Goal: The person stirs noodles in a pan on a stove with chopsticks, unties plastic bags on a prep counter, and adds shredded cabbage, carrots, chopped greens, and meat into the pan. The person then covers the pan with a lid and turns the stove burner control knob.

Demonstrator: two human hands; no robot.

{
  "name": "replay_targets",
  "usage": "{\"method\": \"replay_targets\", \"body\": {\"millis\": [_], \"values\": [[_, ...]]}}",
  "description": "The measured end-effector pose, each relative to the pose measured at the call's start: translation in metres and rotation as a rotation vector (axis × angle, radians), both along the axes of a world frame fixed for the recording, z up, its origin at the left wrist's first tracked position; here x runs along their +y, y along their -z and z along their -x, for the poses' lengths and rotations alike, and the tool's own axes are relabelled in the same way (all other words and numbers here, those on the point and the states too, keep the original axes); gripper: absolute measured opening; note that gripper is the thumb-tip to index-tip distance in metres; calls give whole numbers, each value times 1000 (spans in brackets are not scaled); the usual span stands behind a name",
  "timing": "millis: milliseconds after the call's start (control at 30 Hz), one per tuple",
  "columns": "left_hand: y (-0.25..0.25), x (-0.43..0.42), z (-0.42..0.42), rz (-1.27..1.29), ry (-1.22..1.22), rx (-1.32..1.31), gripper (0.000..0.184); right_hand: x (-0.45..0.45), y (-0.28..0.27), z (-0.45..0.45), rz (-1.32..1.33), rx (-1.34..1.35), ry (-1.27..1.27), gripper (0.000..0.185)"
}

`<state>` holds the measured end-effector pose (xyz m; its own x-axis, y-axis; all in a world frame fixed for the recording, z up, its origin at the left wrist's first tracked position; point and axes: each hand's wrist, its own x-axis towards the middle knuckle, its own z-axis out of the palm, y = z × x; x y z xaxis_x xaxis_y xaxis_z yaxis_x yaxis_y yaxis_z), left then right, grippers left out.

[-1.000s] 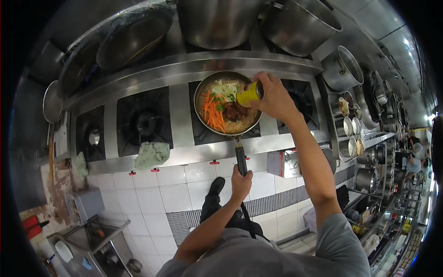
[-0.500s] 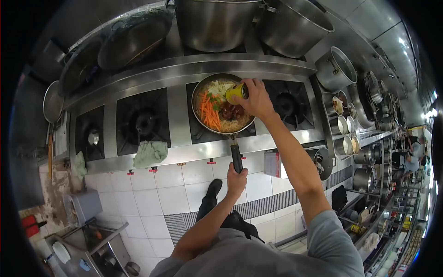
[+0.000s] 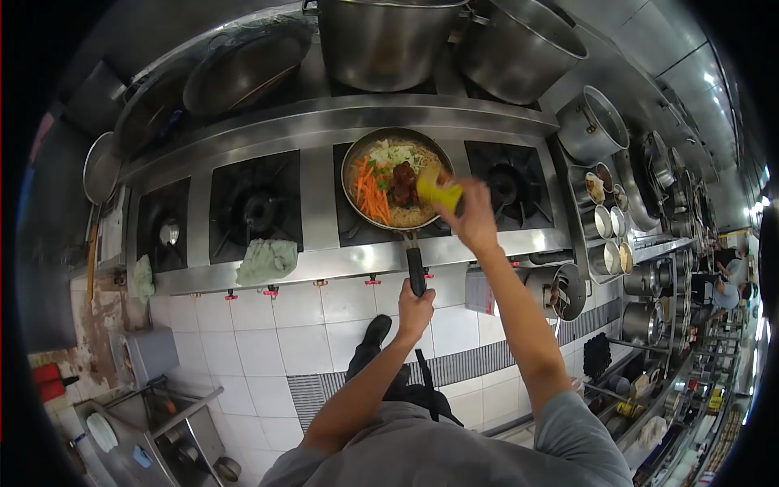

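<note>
A frying pan point(image 3: 346, 191) sits on the stove burner, and my left hand point(image 3: 416, 312) is wrapped around its black handle point(image 3: 415, 272). My right hand point(image 3: 473, 213) grips a yellow can point(image 3: 440, 195), tilted and blurred over the pan's right side. Inside the pan, carrot strips point(image 3: 371, 200) lie on the left and pale shredded vegetable point(image 3: 393, 153) at the back. Dark reddish-brown sauce point(image 3: 403, 182) covers the middle, with a bit of green herb beside it. Light brown strands, possibly noodles, show around the edge.
Burners point(image 3: 258, 204) flank the pan. A pale green cloth point(image 3: 268, 260) lies on the stove's front edge. Large steel pots point(image 3: 389, 49) stand behind. To the right are small containers point(image 3: 602, 220) and a lower pot point(image 3: 572, 290). People work far right.
My right hand has moved right and toward me with the can, which now tilts differently and uncovers more of the sauce. My left hand stays on the handle.
</note>
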<state>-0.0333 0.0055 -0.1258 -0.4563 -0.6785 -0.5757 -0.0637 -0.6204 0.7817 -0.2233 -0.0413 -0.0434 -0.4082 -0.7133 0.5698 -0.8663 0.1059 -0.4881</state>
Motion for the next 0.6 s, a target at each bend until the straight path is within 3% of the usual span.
{"method": "replay_targets", "body": {"millis": [67, 167, 200, 300, 333, 367, 433, 467, 500, 533, 600], "values": [[4, 2, 0, 22, 2, 6, 20, 15, 29, -2, -174, -95, 60, 58], [9, 1, 1, 31, -4, 32, 19, 14, 26, -13, 102, -37, 64, 57], [10, 0, 0, 32, 13, 62, 19, 14, 36, -10, 15, 51, 61, 57], [14, -5, -2, 65, 54, 170, 19, 11, 53, -6, 43, -27, 160, 58], [6, -12, -11, -12, 160, 129, 32, 9, 50, -11, 187, -268, 254, 59], [10, -10, -15, -5, 142, 127, 32, 13, 48, -16, 255, -421, 358, 57], [11, -6, -23, 439, -126, -264, 56, 27, 11, -47, 459, -1143, 292, 54], [-2, -3, -43, 469, -98, -299, 68, 40, 6, -62, 453, -1148, 276, 54], [-22, -2, -62, 479, -114, -300, 68, 54, 2, -77, 503, -1307, 115, 53], [-35, 4, -82, 494, -108, -168, 67, 67, -1, -93, 546, -1461, -52, 52], [-49, 21, -119, 486, -115, 43, 66, 89, -12, -153, 441, -1548, -152, 64]]}}
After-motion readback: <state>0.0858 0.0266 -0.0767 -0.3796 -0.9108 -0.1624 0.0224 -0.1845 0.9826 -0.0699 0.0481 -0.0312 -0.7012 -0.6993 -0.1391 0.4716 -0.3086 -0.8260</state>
